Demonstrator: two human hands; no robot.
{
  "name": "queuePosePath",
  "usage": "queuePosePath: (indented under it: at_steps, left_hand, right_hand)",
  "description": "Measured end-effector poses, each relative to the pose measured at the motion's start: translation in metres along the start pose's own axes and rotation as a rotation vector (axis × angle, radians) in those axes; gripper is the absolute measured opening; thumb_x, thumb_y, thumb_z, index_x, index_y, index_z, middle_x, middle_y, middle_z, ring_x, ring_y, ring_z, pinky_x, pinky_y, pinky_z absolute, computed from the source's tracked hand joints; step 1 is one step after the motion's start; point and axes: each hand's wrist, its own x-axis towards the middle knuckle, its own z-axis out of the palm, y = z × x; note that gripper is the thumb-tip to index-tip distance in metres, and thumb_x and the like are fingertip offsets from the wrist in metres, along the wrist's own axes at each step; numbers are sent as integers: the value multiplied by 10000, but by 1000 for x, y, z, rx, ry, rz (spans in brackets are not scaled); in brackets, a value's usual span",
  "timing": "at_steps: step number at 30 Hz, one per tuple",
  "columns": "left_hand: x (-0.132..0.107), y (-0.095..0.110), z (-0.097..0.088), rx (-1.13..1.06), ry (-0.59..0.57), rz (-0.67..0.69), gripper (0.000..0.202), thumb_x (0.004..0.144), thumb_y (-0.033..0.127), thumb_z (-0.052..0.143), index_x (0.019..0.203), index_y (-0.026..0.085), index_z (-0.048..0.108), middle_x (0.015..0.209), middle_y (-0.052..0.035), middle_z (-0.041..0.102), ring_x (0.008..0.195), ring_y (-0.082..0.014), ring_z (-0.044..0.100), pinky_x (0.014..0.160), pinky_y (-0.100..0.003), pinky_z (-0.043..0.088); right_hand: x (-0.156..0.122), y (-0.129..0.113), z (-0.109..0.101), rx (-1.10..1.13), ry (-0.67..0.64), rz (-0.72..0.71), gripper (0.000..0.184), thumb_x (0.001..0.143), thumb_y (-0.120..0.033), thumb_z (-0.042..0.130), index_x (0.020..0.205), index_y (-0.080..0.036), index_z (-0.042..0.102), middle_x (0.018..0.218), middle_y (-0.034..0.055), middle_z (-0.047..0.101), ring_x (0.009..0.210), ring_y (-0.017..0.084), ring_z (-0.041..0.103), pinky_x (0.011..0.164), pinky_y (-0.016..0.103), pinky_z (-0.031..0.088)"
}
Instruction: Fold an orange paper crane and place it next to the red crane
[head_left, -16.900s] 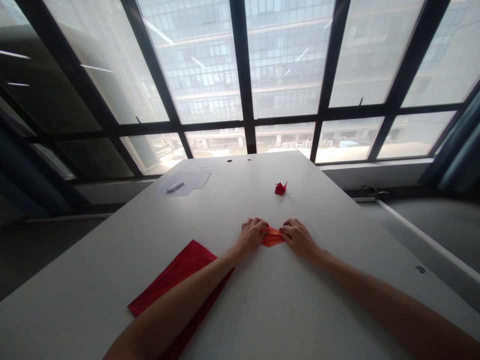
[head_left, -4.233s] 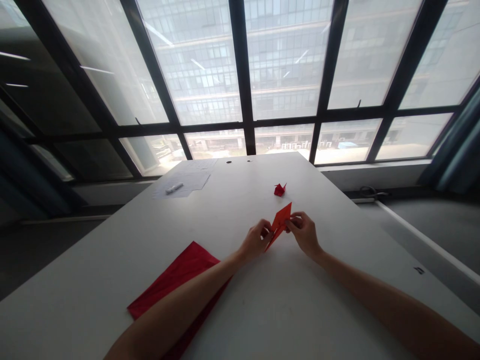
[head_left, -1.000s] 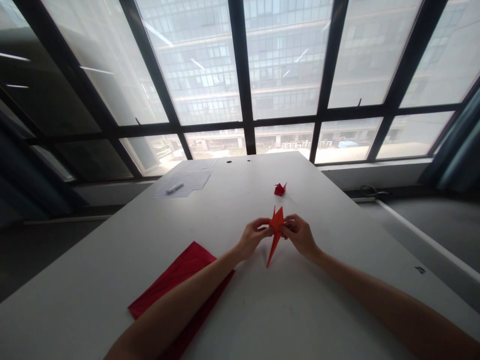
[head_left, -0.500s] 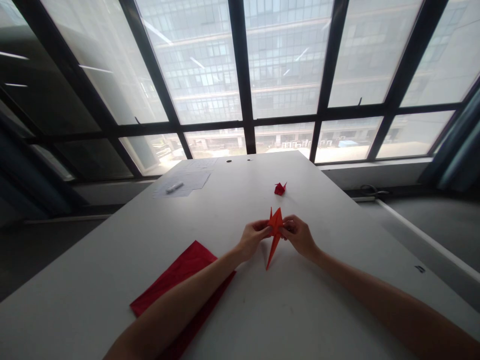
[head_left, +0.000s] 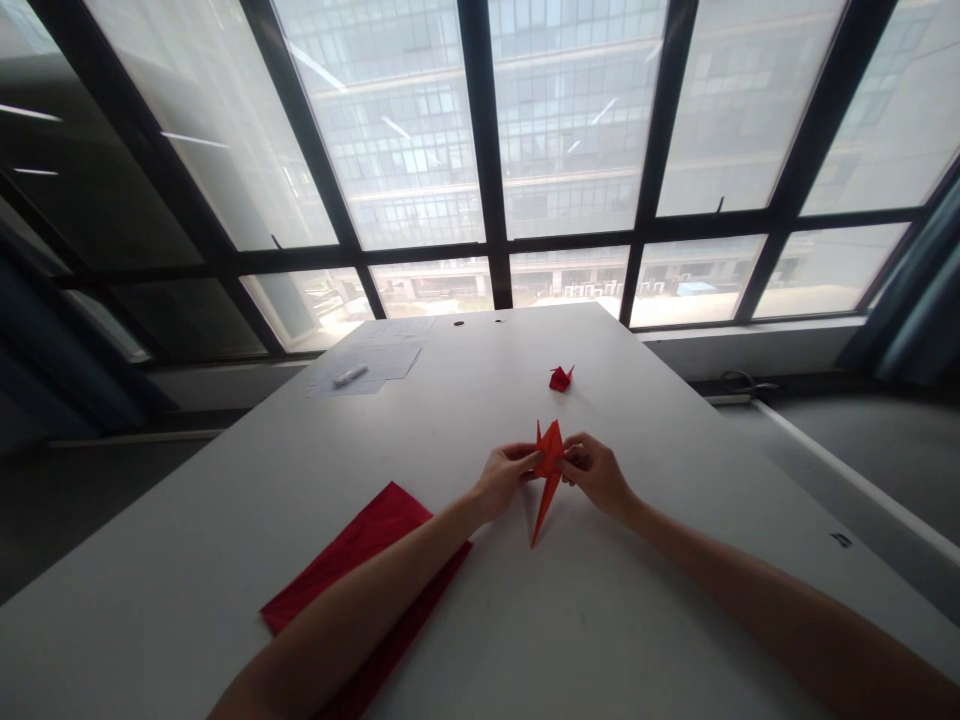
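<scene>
Between my hands I hold a folded orange-red origami paper piece point(head_left: 550, 470), with sharp points up and a long point down toward me. My left hand point(head_left: 503, 480) pinches its left side, and my right hand point(head_left: 592, 473) pinches its right side. Farther up the white table point(head_left: 480, 620), a finished-looking small red origami crane point(head_left: 560, 378) stands apart from both hands. Under my left forearm lies a folded red paper sheet point(head_left: 360, 570), partly hidden by the arm.
Papers with a white marker point(head_left: 350, 375) lie at the far left of the table. Tall dark-framed windows point(head_left: 480, 150) stand behind the far edge, and a blue-grey curtain point(head_left: 919, 290) hangs at the right. The table's edges drop to the floor on both sides.
The paper's long lower point has swung slightly and extends a little farther down toward me. My hands stay close together, holding it near the same place.
</scene>
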Motion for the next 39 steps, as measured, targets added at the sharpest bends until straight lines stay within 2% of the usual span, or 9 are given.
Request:
queuePosePath:
  at_steps: [8, 13, 20, 24, 27, 30, 34, 37, 39]
  left_hand:
    - [3, -5, -3, -27, 37, -6, 418, 690, 452, 843, 905, 105, 754, 897, -132, 738, 802, -219, 675, 763, -332, 521]
    - [2, -3, -1, -21, 8, 14, 459, 712, 473, 821, 967, 99, 744, 918, -139, 732, 783, -216, 674, 724, -317, 532]
    - [1, -5, -1, -15, 18, 42, 455, 706, 508, 813, 892, 98, 748, 846, -122, 729, 722, -207, 671, 724, -332, 535]
    - [-1, 2, 0, 20, -143, 43, 498, 796, 529, 728, 1059, 106, 726, 987, -145, 729, 855, -242, 693, 805, -349, 535]
    - [-1, 4, -1, 86, -250, -16, 488, 783, 482, 758, 1084, 100, 722, 1048, -155, 723, 949, -266, 688, 879, -367, 524]
    - [1, 1, -3, 116, -187, -25, 448, 743, 414, 811, 1038, 88, 726, 1056, -165, 720, 945, -265, 688, 883, -381, 531]
    - [4, -6, -5, 7, -15, 16, 455, 694, 392, 857, 1009, 105, 698, 1032, -153, 722, 905, -240, 696, 878, -392, 551]
    - [6, -9, -6, -50, 96, 43, 470, 662, 384, 880, 988, 112, 678, 991, -140, 727, 860, -217, 699, 864, -383, 564]
    - [7, -10, -7, -62, 128, 68, 478, 652, 376, 887, 990, 115, 673, 990, -134, 726, 855, -212, 698, 853, -375, 568]
  right_hand:
    - [-1, 4, -1, -2, -34, 5, 281, 772, -398, 738, 876, -216, 552, 640, -25, 636, 524, 136, 576, 487, 263, 472]
    - [-1, 9, -2, 10, -80, 26, 297, 769, -411, 735, 892, -213, 551, 633, -27, 645, 516, 134, 581, 492, 263, 480]
    - [0, 13, -2, 32, -138, 61, 299, 756, -391, 750, 896, -214, 553, 651, -29, 660, 508, 128, 587, 490, 256, 478]
    - [1, 7, -3, 47, -92, 42, 301, 759, -391, 756, 889, -210, 554, 624, -28, 653, 495, 128, 578, 474, 252, 465]
    - [2, 3, -4, 50, -42, 28, 302, 760, -383, 764, 892, -210, 554, 617, -28, 648, 493, 130, 571, 471, 253, 458]
    - [2, 3, -4, 61, -15, 23, 330, 778, -415, 749, 953, -216, 552, 611, -36, 637, 495, 136, 572, 469, 254, 458]
    - [4, 6, -4, 12, 38, 13, 325, 839, -487, 664, 964, -213, 544, 701, 0, 665, 552, 147, 608, 493, 259, 474]
    - [2, 9, -3, -93, 19, -3, 302, 820, -461, 688, 890, -198, 557, 764, 18, 660, 602, 145, 615, 518, 255, 475]
    - [0, 10, -1, -164, -27, -11, 280, 786, -410, 726, 872, -192, 572, 753, 8, 642, 631, 145, 606, 545, 254, 474]
